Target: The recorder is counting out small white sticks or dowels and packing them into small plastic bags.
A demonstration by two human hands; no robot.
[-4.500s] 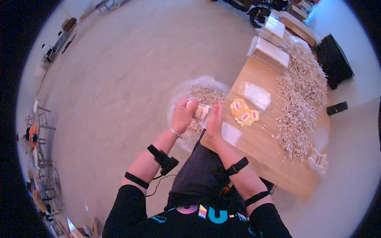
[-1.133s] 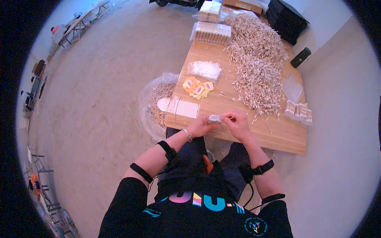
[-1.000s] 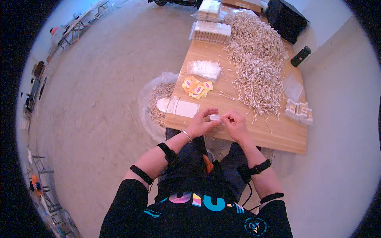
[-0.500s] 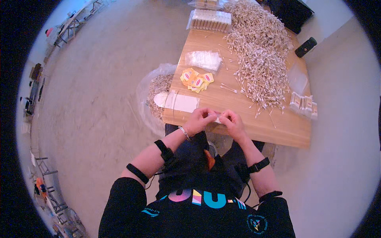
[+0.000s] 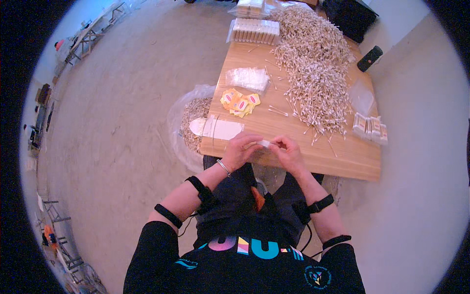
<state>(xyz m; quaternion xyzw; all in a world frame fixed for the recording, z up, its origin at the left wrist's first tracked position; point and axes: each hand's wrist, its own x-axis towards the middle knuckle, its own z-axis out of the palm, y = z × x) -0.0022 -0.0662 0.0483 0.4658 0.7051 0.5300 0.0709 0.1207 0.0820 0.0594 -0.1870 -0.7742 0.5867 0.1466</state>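
Close to the table's near edge, my left hand (image 5: pixel 243 149) and my right hand (image 5: pixel 288 152) meet over a small white plastic bag (image 5: pixel 265 143). Both hands pinch it, one at either end; the fingers partly cover it, so its contents cannot be made out. Beyond my left hand lies a white card strip (image 5: pixel 226 129) with a rounded end that juts past the table's left edge. Further off are a loose pile of yellow-and-orange cards (image 5: pixel 240 102) and a stack of clear plastic bags (image 5: pixel 247 78).
A large heap of cotton swabs (image 5: pixel 316 68) covers the table's (image 5: pixel 274 122) right and far parts. Filled packs (image 5: pixel 369 128) sit at the right edge, bundled packs (image 5: pixel 255 32) at the far left. A black cylinder (image 5: pixel 369 58) stands by the wall. An open bag of swabs (image 5: pixel 192 105) is left of the table.
My hands have spread slightly apart, and more of the white bag shows between them. The view has shifted a little; the things on the table look unmoved.
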